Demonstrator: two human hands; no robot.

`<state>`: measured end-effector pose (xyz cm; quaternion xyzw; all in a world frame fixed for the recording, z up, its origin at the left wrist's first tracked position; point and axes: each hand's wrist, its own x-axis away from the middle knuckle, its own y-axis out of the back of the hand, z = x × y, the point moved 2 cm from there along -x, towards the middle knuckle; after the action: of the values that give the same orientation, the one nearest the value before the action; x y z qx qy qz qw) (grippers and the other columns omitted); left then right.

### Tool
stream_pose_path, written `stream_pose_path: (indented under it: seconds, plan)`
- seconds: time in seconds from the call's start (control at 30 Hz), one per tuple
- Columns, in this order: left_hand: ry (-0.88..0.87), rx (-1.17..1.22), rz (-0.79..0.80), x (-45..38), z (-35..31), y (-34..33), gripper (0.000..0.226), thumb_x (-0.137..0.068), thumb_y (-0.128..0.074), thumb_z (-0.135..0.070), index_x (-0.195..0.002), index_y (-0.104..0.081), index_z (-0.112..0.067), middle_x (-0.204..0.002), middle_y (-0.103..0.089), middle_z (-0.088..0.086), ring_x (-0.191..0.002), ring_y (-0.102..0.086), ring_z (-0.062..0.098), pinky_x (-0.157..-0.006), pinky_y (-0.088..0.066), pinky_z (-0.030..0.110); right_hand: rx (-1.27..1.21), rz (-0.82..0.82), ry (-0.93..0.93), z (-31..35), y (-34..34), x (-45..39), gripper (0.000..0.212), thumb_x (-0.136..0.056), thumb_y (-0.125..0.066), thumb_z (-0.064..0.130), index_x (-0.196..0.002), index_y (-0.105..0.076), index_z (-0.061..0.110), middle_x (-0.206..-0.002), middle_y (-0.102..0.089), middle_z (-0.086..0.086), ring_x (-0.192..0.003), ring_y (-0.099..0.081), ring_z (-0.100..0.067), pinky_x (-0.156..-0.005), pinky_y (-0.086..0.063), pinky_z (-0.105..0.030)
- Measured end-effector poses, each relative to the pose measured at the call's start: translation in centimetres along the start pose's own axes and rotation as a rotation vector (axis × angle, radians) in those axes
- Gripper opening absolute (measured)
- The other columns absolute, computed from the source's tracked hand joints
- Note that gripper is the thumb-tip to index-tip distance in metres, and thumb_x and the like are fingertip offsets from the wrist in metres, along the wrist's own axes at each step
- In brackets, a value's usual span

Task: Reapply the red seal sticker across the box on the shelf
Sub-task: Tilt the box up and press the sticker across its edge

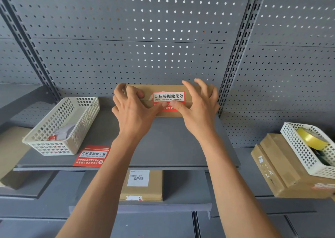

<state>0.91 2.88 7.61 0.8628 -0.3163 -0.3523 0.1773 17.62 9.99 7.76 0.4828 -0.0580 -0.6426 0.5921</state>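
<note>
A brown cardboard box (170, 88) stands at the back of the grey shelf (163, 147), against the pegboard. A red seal sticker (169, 97) with a white label panel lies across the box's lid seam on its front. My left hand (134, 109) grips the box's left end, its thumb lying on the sticker's lower part. My right hand (197, 107) holds the box's right side, with its thumb also pressed on the sticker. The thumbs meet at the sticker's middle and hide part of its lower text.
A white basket (61, 127) with papers sits at the shelf's left. A loose stack of red stickers (91, 156) lies near the front edge. Another box (143, 185) rests on the shelf below. At right, a basket with yellow tape (308, 143) sits on cardboard boxes (279, 167).
</note>
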Motion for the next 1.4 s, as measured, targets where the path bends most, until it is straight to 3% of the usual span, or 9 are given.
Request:
stream_pose_path:
  seconds: [0.53, 0.73, 0.83, 0.9, 0.97, 1.23, 1.4]
  plan:
    - [-0.053, 0.048, 0.089, -0.8, 1.3, 0.8, 0.055, -0.071, -0.086, -0.049, -0.1, -0.045, -0.027, -0.146, -0.031, 0.004, -0.138, -0.031, 0.023, -0.099, -0.024, 0.038, -0.104, 0.123, 0.007, -0.7, 1.0, -0.5, 0.056, -0.092, -0.064, 0.037, -0.144, -0.046, 0.041, -0.156, -0.029, 0.011, -0.143, -0.014, -0.031, -0.111, -0.025, -0.057]
    - [-0.09, 0.07, 0.128, -0.7, 1.7, 1.5, 0.046, -0.077, -0.083, -0.045, -0.1, -0.046, -0.03, -0.144, -0.031, 0.002, -0.138, -0.033, 0.025, -0.108, -0.032, 0.05, -0.181, 0.146, 0.037, -1.3, 1.4, -0.4, 0.053, -0.096, -0.055, 0.014, -0.141, -0.049, 0.042, -0.158, -0.027, 0.013, -0.145, -0.014, -0.029, -0.114, -0.022, -0.06]
    - [-0.064, 0.042, 0.091, -0.3, 1.1, 1.1, 0.053, -0.073, -0.082, -0.054, -0.101, -0.044, -0.029, -0.145, -0.031, 0.002, -0.139, -0.03, 0.023, -0.107, -0.028, 0.045, -0.213, 0.17, 0.006, -0.9, 1.6, -0.1, 0.046, -0.094, -0.057, 0.035, -0.138, -0.05, 0.045, -0.159, -0.024, 0.014, -0.148, -0.008, -0.027, -0.116, -0.019, -0.06]
    - [-0.027, 0.013, 0.04, 0.1, 0.4, 0.7, 0.066, -0.066, -0.081, -0.066, -0.1, -0.042, -0.026, -0.146, -0.03, 0.002, -0.139, -0.029, 0.021, -0.103, -0.027, 0.042, -0.157, 0.171, -0.015, -0.1, 1.5, 0.1, 0.056, -0.084, -0.061, 0.058, -0.138, -0.047, 0.046, -0.16, -0.021, 0.015, -0.149, -0.006, -0.027, -0.116, -0.02, -0.057]
    - [-0.019, -0.014, 0.005, 0.4, 0.0, 0.3, 0.075, -0.06, -0.08, -0.073, -0.099, -0.038, -0.024, -0.147, -0.031, 0.004, -0.137, -0.031, 0.022, -0.1, -0.028, 0.042, -0.081, 0.151, -0.012, 0.3, 1.2, 0.4, 0.068, -0.077, -0.064, 0.065, -0.139, -0.043, 0.047, -0.161, -0.017, 0.015, -0.149, -0.006, -0.029, -0.115, -0.021, -0.053]
    - [-0.048, -0.013, 0.042, 0.3, 0.6, 0.2, 0.08, -0.054, -0.088, -0.064, -0.101, -0.038, -0.022, -0.149, -0.029, 0.005, -0.135, -0.029, 0.02, -0.097, -0.023, 0.036, -0.073, 0.177, 0.015, -0.5, 0.8, 0.2, 0.072, -0.079, -0.076, 0.045, -0.142, -0.041, 0.046, -0.161, -0.015, 0.012, -0.148, -0.005, -0.034, -0.115, -0.02, -0.06]
    - [-0.043, -0.003, 0.085, 0.0, 0.9, 0.5, 0.074, -0.058, -0.09, -0.055, -0.102, -0.039, -0.024, -0.153, -0.025, 0.005, -0.14, -0.026, 0.023, -0.105, -0.025, 0.042, -0.11, 0.224, 0.01, -0.7, 1.4, -0.1, 0.071, -0.083, -0.076, 0.032, -0.143, -0.041, 0.045, -0.162, -0.015, 0.013, -0.148, -0.003, -0.032, -0.116, -0.018, -0.06]
